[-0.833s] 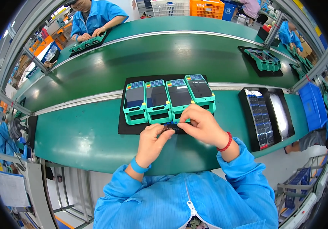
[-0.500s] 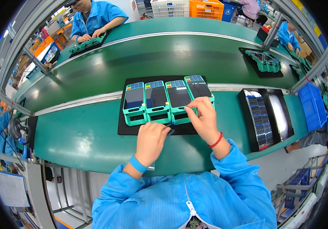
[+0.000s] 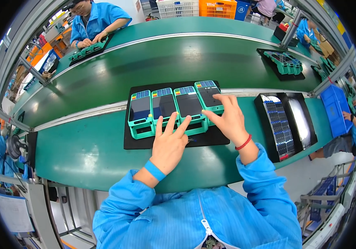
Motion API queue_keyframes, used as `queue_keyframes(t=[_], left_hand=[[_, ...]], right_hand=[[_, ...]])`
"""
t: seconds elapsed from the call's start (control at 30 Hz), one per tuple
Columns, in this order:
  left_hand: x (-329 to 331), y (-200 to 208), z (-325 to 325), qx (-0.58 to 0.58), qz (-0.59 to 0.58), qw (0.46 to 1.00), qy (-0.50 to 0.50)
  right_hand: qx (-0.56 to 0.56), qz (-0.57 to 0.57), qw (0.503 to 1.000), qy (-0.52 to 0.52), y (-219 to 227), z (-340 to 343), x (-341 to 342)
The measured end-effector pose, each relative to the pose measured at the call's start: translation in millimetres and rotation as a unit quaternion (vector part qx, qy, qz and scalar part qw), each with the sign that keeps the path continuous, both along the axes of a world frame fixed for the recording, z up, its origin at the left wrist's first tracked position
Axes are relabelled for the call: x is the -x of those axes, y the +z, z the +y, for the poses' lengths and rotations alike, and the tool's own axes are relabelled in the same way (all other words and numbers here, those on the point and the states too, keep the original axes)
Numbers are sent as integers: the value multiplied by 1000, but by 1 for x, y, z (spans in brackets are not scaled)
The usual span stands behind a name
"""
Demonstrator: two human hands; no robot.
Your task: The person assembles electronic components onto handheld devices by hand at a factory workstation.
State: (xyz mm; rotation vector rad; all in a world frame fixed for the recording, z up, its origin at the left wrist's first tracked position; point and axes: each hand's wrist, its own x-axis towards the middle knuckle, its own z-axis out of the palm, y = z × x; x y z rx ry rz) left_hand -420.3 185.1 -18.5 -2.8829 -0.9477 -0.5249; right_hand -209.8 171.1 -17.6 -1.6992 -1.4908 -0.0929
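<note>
Several payment terminals with dark screens and coloured keys, such as the leftmost terminal [image 3: 139,108], sit side by side in green frames on a black mat [image 3: 134,142]. My left hand [image 3: 170,145] lies palm down with fingers spread, its fingertips over the near ends of the two middle terminals. My right hand [image 3: 230,119] curves over the near end of the rightmost terminal [image 3: 208,94], thumb and fingers apart, touching or just above it. Beside my left hand, a small dark piece [image 3: 192,140] shows on the mat, too small to name.
To the right stands a black box [image 3: 280,128] with rows of small dark parts, and beyond it a blue bin [image 3: 336,110]. Across the green belt [image 3: 153,62], a person in blue [image 3: 97,25] handles green frames. Another mat with terminals [image 3: 283,62] lies far right.
My left hand has let go of a small dark piece and spread its fingers forward over the terminals. My right hand has opened wider and moved slightly right and up. The rightmost terminal's frame sits turned less.
</note>
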Motion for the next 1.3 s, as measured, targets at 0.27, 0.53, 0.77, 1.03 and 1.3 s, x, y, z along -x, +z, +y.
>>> queue_keyframes(t=[0.27, 0.53, 0.77, 1.03, 1.3], left_hand=[[1, 15, -1, 126, -259, 958, 2], [-2, 17, -9, 226, -324, 919, 18], [-16, 4, -1, 189, -290, 937, 42], [-63, 1, -8, 69, -122, 989, -52], [-81, -6, 5, 33, -61, 996, -52]], right_hand=[[183, -72, 980, 36, 12, 9, -4], [160, 300, 885, 319, 24, -30, 9], [-98, 160, 962, 196, 24, -47, -5], [-69, 264, 961, 51, -45, -9, -44], [-66, 93, 993, -15, -43, -10, -42]])
